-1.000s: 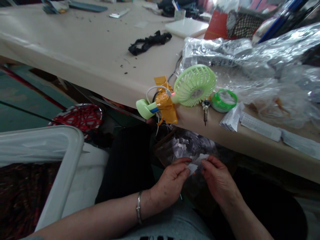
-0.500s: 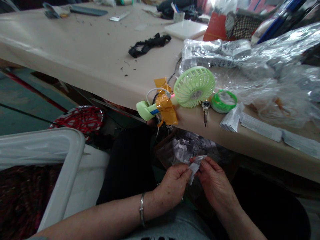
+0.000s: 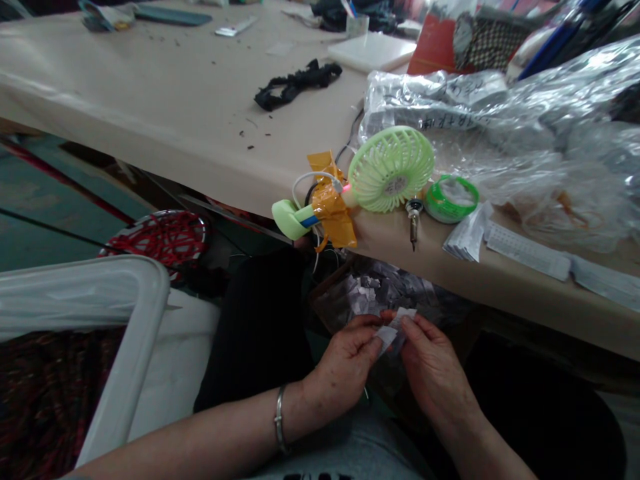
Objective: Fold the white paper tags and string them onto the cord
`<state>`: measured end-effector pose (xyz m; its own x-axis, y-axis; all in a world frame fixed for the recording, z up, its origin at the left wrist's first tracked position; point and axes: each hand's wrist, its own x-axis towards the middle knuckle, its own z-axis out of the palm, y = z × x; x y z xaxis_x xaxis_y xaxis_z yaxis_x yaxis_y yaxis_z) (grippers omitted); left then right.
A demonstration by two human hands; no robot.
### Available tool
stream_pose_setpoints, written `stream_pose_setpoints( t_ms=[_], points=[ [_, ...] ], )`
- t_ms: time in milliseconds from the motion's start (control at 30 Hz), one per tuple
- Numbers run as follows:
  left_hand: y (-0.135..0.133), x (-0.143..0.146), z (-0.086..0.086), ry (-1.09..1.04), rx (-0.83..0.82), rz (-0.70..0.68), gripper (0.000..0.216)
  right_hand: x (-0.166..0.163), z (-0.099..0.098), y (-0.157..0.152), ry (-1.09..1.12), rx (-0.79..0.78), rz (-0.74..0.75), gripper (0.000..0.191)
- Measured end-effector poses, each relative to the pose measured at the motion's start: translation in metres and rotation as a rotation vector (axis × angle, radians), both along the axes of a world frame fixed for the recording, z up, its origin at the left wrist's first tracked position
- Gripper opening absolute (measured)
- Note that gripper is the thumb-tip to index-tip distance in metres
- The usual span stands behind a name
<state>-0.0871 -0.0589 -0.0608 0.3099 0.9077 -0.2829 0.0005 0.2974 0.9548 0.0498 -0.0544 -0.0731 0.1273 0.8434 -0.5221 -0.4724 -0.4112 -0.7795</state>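
Note:
Low in front of my lap, my left hand [image 3: 345, 363] pinches a small white printed label [image 3: 386, 339] between thumb and fingers. Close beside it, my right hand [image 3: 433, 357] grips another white label piece [image 3: 404, 316]. Whether the two pieces are still joined is hard to see. Beneath the hands lies a heap of loose label pieces [image 3: 367, 292] in a bin under the table edge. On the table above the right hand sit a folded stack of labels [image 3: 466, 239] and a long printed label strip [image 3: 527, 249].
A green handheld fan [image 3: 393, 170] is taped at the table edge, with a soldering-iron-like tool [image 3: 413, 223] and a green-rimmed round container [image 3: 451, 199] beside it. Clear plastic bags [image 3: 540, 153] spread at right. A white tub [image 3: 145, 313] stands at left.
The label, earlier one slanted strip between both hands, now shows as two pieces at an angle. My hands stay nearly in place; the view has shifted slightly.

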Motion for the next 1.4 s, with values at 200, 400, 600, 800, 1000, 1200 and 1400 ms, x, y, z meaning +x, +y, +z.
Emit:
stream_pose_setpoints(
  t_ms=[200,400,600,800,1000,1200,1400],
  points=[
    [0.002,0.005,0.001,-0.037,0.007,-0.112,0.024,-0.006,0.008,0.0,0.028,-0.06,-0.004,0.028],
    [0.006,0.007,0.0,-0.055,-0.043,-0.119,0.028,-0.011,0.011,-0.001,0.052,-0.012,0.024,0.021],
    [0.006,0.001,-0.003,-0.267,-0.268,-0.133,0.036,-0.007,0.011,0.0,0.01,-0.081,0.097,0.026],
    [0.004,-0.003,-0.015,-0.703,-0.613,-0.17,0.039,-0.005,0.019,0.0,0.014,-0.183,0.173,0.033],
    [0.011,-0.008,-0.012,-0.762,-0.647,-0.133,0.035,-0.007,0.023,0.006,0.02,-0.18,0.136,0.028],
    [0.023,-0.013,-0.002,-0.541,-0.539,0.147,0.028,0.002,0.014,0.007,-0.086,-0.029,0.116,0.022],
    [0.016,-0.006,0.003,-0.426,-0.542,0.119,0.028,0.006,0.012,0.001,-0.117,0.054,0.225,0.023]
  ],
)
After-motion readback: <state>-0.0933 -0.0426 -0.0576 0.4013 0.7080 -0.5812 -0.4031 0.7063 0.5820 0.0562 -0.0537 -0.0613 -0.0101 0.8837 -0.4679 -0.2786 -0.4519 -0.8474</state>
